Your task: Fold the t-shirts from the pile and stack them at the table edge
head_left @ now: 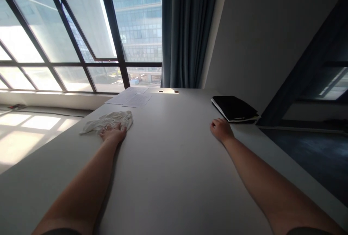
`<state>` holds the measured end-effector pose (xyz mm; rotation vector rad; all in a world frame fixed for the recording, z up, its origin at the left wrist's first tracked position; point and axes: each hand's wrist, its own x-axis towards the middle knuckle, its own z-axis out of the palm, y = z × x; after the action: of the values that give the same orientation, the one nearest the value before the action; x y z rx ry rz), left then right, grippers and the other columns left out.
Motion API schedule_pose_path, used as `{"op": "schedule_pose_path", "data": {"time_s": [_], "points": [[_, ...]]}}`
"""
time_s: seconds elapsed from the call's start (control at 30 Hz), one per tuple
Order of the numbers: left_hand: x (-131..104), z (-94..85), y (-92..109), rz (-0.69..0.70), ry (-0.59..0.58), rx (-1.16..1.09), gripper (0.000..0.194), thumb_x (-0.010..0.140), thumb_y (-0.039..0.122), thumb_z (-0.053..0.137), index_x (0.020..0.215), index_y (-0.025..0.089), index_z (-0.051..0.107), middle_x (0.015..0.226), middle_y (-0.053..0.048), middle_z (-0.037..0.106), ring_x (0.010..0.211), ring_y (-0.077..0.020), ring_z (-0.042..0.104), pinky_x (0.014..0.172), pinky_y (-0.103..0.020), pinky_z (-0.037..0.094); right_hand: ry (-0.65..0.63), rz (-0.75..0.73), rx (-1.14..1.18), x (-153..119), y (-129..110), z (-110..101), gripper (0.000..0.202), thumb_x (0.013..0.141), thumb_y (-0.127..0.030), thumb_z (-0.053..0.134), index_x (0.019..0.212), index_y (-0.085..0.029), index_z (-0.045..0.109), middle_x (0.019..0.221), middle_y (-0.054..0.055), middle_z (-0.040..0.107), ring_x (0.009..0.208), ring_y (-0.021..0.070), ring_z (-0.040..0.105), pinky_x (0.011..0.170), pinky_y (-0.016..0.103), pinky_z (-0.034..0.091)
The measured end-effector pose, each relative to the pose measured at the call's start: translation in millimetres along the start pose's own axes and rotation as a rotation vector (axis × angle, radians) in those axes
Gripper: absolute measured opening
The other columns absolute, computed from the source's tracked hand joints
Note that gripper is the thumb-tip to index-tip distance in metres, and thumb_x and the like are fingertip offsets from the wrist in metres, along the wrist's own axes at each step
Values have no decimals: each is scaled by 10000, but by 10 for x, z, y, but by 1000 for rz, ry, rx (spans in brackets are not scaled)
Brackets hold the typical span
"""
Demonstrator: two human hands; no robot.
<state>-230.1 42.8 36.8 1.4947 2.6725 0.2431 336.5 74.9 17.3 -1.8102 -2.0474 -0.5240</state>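
A crumpled white cloth (119, 117) lies on the left part of the white table (165, 159). My left hand (112, 132) presses down on the near side of this cloth, its fingers bent into the folds and the thumb out to the right. Some of its fingertips are hidden in the fabric. On the right, my right hand (221, 129) rests on the tabletop as a loose fist, with nothing visible in it. Just beyond that fist lies a black folder (234, 106) with pale pages showing along its edges.
Printed paper sheets (137, 99) lie at the table's far left. Two round holes pierce the far edge. Behind stand a dark-framed window (123, 46) with one pane tilted out, a blue-grey curtain (187, 32) and a wall. Sunlit floor (32, 130) shows on the left.
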Motion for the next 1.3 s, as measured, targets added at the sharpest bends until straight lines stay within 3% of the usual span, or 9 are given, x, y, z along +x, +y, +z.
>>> {"op": "schedule_pose_path", "data": {"time_s": [0.23,0.37,0.5,0.67,0.83,0.93,1.07,1.17,1.3], "points": [[-603,203,805,371,99,7,627,972,613,378,1488,307,561,1584,-191,444,1430,-469,395,1132,-594,282,-106,45,-56,-104,-599,-118,252,990,-205,479,1139,-128,666,1189,200,634,1125,325,503,870,397,359],[-1065,343,1318,386,117,-14,562,980,527,414,1470,302,573,1601,-165,434,1471,-436,357,1176,-576,240,-127,134,-71,-170,-1007,-167,337,992,-153,416,1275,-118,595,1250,227,603,1181,350,486,916,446,368],[-1488,450,1626,482,91,-59,586,958,532,461,1485,293,558,1648,-166,371,1511,-442,296,1187,-593,228,-130,111,-16,-254,-1248,-203,348,974,-173,439,1289,-115,576,1266,227,602,1189,354,486,914,455,395],[-1834,509,1787,594,54,-98,723,897,667,498,1511,288,534,1681,-164,318,1534,-490,217,1194,-669,154,-87,208,86,-230,-1088,-172,303,952,-114,441,1217,-141,585,1240,200,617,1143,331,524,873,415,422],[-1948,507,1968,623,22,-115,849,826,781,528,1501,266,547,1680,-194,305,1529,-534,183,1177,-732,64,-21,356,195,-134,-827,-34,299,908,-107,512,1194,-153,588,1206,184,626,1113,336,540,859,393,435],[-1919,513,1999,653,26,-118,807,849,770,522,1490,281,560,1662,-186,344,1520,-517,218,1175,-721,106,36,216,247,-141,-818,-2,288,874,-85,529,1140,-153,618,1152,166,637,1073,318,545,925,399,428],[-1760,510,1924,714,109,-131,633,908,670,541,1431,321,614,1580,-159,459,1444,-441,380,1149,-633,273,109,-85,320,-181,-873,-41,278,848,-68,548,1089,-165,647,1125,147,635,1077,300,534,1008,388,403],[-1596,471,1813,737,172,-128,503,941,542,559,1381,316,647,1515,-140,519,1378,-392,456,1119,-562,351,119,-171,359,-198,-867,-57,293,850,-78,561,1115,-159,658,1138,148,633,1096,299,530,1033,393,401],[-1490,411,1681,711,131,-111,500,968,504,525,1416,302,615,1582,-132,456,1447,-381,397,1193,-590,267,57,-223,429,-194,-810,-7,321,857,-87,566,1150,-162,673,1172,136,635,1131,282,540,1067,392,401]]}}
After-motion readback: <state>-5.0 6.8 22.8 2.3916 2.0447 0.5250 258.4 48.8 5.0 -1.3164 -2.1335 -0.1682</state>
